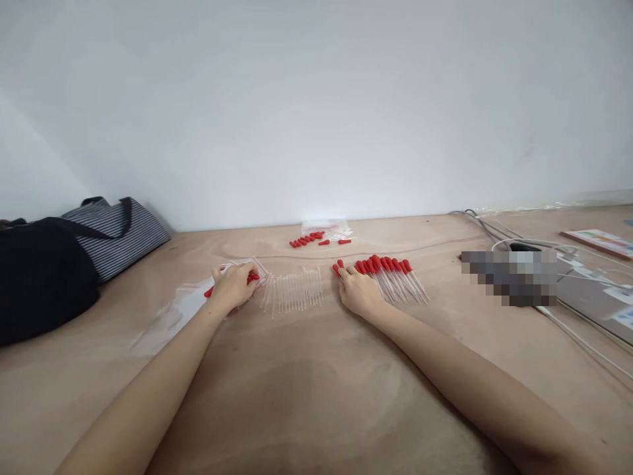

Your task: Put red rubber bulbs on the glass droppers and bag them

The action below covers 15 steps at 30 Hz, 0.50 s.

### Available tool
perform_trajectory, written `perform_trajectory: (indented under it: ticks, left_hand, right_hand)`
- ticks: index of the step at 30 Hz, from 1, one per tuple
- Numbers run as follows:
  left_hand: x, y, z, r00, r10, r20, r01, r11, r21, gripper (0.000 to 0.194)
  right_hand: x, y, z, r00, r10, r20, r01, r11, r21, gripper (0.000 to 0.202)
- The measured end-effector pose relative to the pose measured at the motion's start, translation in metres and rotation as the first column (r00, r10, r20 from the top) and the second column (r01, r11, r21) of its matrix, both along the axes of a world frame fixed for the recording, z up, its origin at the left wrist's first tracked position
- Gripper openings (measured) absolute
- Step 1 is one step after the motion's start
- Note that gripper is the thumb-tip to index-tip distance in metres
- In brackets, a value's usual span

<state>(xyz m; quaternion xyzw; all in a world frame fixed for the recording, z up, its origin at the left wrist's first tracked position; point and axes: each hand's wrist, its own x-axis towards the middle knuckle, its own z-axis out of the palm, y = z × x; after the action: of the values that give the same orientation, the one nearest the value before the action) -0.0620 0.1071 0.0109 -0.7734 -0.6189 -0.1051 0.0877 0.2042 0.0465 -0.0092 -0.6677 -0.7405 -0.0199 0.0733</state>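
Over a clear plastic bag [173,313] at the left, my left hand [232,287] curls its fingers around red rubber bulbs [253,277]; its fingertips are partly hidden. Beside it lies a row of thin clear pipette tubes [294,290] without bulbs. My right hand [360,291] rests on the table to the right of those tubes. Its fingers close on red rubber bulbs [337,268], and any stems under the palm are hidden. Touching that hand's right side is a row of droppers [395,274], red bulbs fitted on clear stems that slant toward me.
Near the wall, several loose red bulbs [306,240] lie by a small clear bag [324,227] with thin tubes. A black striped bag [116,231] stands at left. Cables [487,227], a laptop [593,300] and a colourful flat box [601,241] occupy the right.
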Motion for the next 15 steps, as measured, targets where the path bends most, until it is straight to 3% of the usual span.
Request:
perform_trajectory:
  ticks: [6, 10, 12, 15]
  left_hand:
    - [-0.001, -0.001, 0.004, 0.999, 0.011, 0.050, -0.012, 1.000, 0.022, 0.008]
    - [0.004, -0.004, 0.014, 0.993, 0.030, 0.116, -0.046, 0.990, 0.134, 0.011]
    - [0.010, -0.009, 0.018, 0.986, -0.004, 0.167, -0.033, 0.975, 0.220, 0.012]
    - [0.029, -0.025, 0.017, 0.959, -0.150, 0.239, 0.062, 0.938, 0.340, 0.012]
  right_hand:
    - [0.002, -0.006, -0.001, 0.998, 0.065, 0.014, -0.065, 0.998, 0.023, 0.035]
    - [0.002, -0.008, -0.001, 0.995, 0.093, 0.027, -0.093, 0.995, 0.022, 0.033]
    - [0.002, -0.008, -0.001, 0.996, 0.086, 0.031, -0.087, 0.996, 0.019, 0.032]
    - [0.003, -0.006, -0.002, 0.998, 0.060, 0.032, -0.060, 0.998, 0.014, 0.030]
